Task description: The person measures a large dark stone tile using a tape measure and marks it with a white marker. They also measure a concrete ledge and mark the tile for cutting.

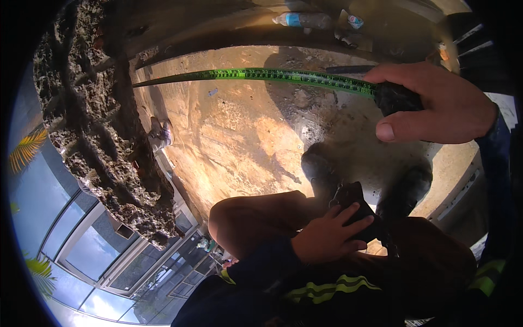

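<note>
My right hand (441,103) is closed around the dark case of a tape measure (396,98), thumb below and fingers above. Its green blade (256,74) stretches left across the pit-like floor, and its far end meets the edge of a rough, broken concrete mass (103,131). Whether the tip is hooked there cannot be made out. Low in the middle, by my bent knees, my left hand (335,233) rests its fingers over a flat black object (357,210) with a small chain at its top. Its kind is unclear.
My dark boots (406,188) stand on the dusty, stained floor (229,136). A plastic bottle (308,20) and a crumpled wrapper (354,23) lie on the far ledge. A shoe (159,133) shows beside the concrete. Glazed windows (98,240) and palm leaves (28,150) are at left.
</note>
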A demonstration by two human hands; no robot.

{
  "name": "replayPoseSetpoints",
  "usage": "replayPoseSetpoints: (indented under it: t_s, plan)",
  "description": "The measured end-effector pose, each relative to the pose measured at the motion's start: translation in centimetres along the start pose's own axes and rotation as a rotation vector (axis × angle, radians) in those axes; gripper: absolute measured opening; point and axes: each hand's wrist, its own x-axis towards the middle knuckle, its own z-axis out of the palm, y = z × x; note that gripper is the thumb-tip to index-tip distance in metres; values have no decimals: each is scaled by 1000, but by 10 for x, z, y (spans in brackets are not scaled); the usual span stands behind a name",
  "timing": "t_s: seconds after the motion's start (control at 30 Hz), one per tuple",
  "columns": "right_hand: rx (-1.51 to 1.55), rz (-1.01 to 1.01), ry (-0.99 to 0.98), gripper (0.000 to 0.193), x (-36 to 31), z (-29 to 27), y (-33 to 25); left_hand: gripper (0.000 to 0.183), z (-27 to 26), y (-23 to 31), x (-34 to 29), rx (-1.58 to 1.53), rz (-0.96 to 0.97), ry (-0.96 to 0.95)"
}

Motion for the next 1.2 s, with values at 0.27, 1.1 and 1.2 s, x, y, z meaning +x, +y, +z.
replayPoseSetpoints:
  t_s: [0.27, 1.1, 1.2]
  plan:
    - [82, -236, 327, 56, 41, 21, 57, 82, -5, 5, 9, 34, 18, 66]
    - [-543, -672, 94, 36, 192, 0, -37, 81, 0, -9, 3, -108, -61, 71]
    - [-261, -616, 201, 44, 219, 18, -54, 82, 3, -10, -2, -129, -65, 90]
